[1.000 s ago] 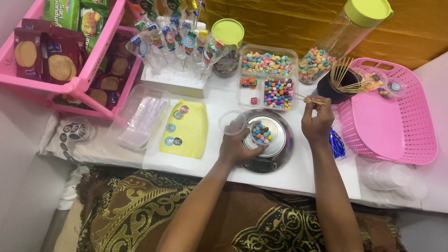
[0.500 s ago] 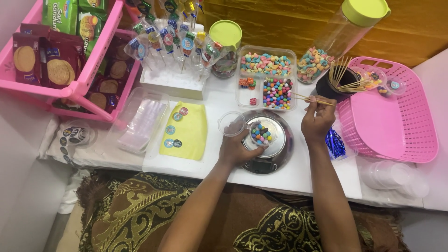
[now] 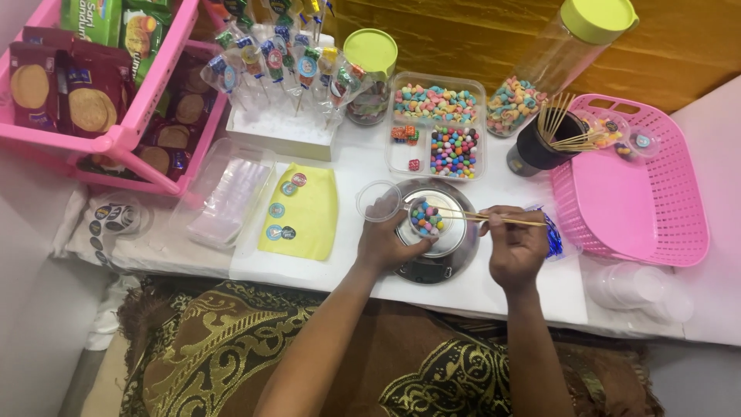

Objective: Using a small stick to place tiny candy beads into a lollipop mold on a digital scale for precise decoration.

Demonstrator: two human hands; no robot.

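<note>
Scale (image 3: pixel 436 262) sits at the near middle of the worktop (image 3: pixel 347 166); small cup of sweets (image 3: pixel 426 218) on its pan. Left hand (image 3: pixel 390 243) cups it from the near left. Right hand (image 3: pixel 515 247), just right of the scale, holds a skewer (image 3: pixel 486 219) lying across towards the cup. Empty cup (image 3: pixel 378 201) touches the scale's far-left edge. Sticker sheet (image 3: pixel 299 212) left of that; bag stack (image 3: pixel 231 202) further left. Divided tray (image 3: pixel 437 123) beyond the scale (sweets in each compartment). Lidded jar (image 3: pixel 370 73) left of the tray, skewer pot (image 3: pixel 536 147) right of it. Basket (image 3: pixel 664 224) at far right; biscuit rack (image 3: pixel 127 131) at far left.
</note>
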